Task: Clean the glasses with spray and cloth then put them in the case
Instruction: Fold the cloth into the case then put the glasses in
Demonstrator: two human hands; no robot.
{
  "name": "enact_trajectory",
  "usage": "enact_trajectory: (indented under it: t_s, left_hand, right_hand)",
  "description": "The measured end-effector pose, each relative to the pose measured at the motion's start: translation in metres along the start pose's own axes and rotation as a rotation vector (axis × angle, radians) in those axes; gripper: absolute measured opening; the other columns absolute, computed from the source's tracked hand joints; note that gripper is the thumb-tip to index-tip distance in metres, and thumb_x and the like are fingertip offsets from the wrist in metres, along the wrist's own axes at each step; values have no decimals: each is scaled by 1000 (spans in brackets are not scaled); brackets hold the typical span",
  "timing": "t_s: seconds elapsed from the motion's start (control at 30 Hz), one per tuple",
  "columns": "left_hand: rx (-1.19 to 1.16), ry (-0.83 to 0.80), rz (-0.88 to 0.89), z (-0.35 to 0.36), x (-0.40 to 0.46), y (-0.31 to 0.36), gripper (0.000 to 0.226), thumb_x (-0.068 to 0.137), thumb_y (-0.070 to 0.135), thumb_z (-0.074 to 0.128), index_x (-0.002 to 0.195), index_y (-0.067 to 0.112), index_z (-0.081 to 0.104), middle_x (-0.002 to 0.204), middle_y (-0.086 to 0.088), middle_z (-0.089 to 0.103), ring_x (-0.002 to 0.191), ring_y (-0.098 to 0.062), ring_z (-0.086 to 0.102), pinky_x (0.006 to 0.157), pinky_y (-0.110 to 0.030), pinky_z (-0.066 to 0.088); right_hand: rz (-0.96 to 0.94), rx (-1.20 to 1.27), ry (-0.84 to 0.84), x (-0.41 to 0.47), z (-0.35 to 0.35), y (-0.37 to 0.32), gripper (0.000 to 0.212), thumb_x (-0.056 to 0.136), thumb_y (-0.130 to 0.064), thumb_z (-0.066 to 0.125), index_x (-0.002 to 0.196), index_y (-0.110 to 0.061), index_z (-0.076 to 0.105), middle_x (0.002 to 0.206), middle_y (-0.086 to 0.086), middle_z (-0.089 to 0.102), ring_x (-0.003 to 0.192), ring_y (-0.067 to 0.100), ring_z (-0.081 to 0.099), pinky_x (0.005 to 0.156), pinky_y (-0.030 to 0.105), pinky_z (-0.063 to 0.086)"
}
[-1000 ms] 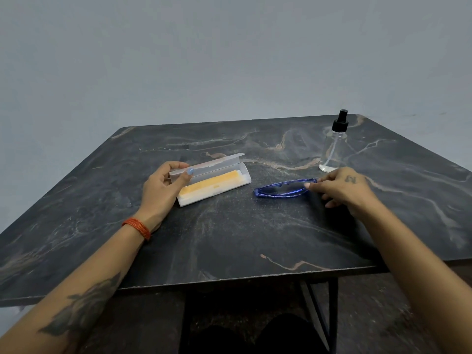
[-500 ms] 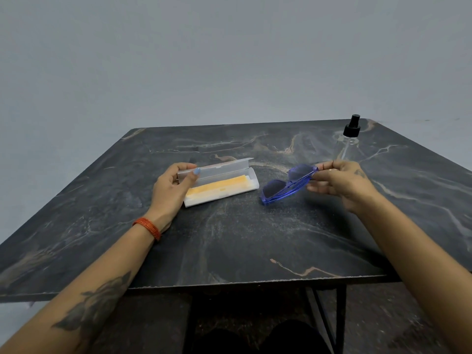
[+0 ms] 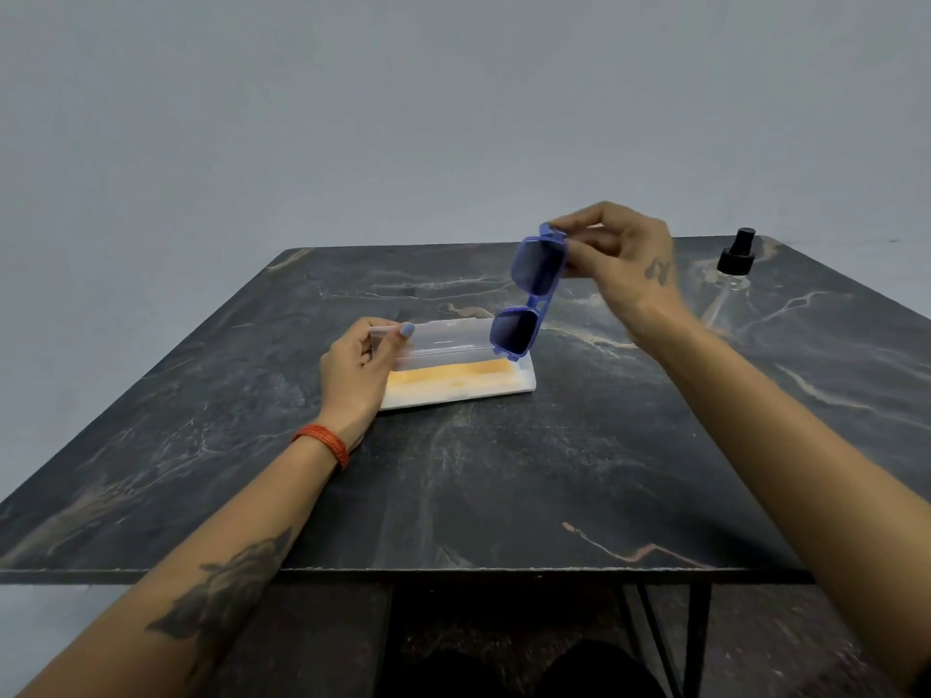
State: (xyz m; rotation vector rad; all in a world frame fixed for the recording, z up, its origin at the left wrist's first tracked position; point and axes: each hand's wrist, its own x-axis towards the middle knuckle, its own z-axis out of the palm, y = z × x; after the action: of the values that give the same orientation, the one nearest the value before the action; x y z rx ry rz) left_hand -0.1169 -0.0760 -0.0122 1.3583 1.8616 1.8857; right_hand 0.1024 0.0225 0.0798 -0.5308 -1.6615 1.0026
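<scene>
The blue-framed glasses point(image 3: 529, 294) with dark lenses hang almost upright in the air, folded, above the right end of the case. My right hand point(image 3: 622, 264) pinches their upper end. The white case point(image 3: 468, 382) lies open on the table with an orange-yellow cloth point(image 3: 453, 375) in its tray. My left hand point(image 3: 360, 367) grips the left end of the case's clear lid point(image 3: 443, 340) and holds it up. The clear spray bottle point(image 3: 733, 274) with a black nozzle stands at the far right of the table, apart from both hands.
The dark marbled table point(image 3: 504, 486) has its front edge close to me and black metal legs point(image 3: 675, 642) under its right side. A plain grey wall stands behind it.
My right hand has lifted the glasses off the table and swung them from lying flat to hanging nearly upright over the case. My left hand has stayed on the lid.
</scene>
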Motion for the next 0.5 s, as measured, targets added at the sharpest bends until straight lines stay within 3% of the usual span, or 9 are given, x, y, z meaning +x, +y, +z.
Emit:
enact_trajectory:
  t_s: [0.2,0.3,0.37,0.5]
  left_hand:
    - [60,36,-18,-1,1,2,15,83,38,62,77,24,64,73,10,65,64,5,59,63,-11,47]
    - [31,31,-47,-1,0,2,14,81,40,64,74,28,64,75,3,69,73,-12,67,69,-27,54]
    - [28,33,-62,-1,0,3,17,81,40,64,75,24,66,75,-1,70,74,-17,68,68,-30,54]
    - [0,31,-66,1,-3,9,25,84,32,63,87,7,68,70,2,67,58,2,63,53,-11,47]
  right_hand:
    - [-262,-212,-303,8,35,-3,19,84,8,60,94,-5,70,89,5,71,86,15,70,74,25,56]
    - [-326,-335,-425,11,47,-1,19,83,7,61,92,-5,73,88,-1,71,84,6,68,75,21,55]
    - [-345,-399,-490,11,54,1,17,83,2,63,92,-7,74,88,0,73,82,7,69,76,23,55]
    - [-377,-539,-556,11,68,7,18,83,-5,66,91,-16,76,87,-1,74,80,5,66,68,15,50]
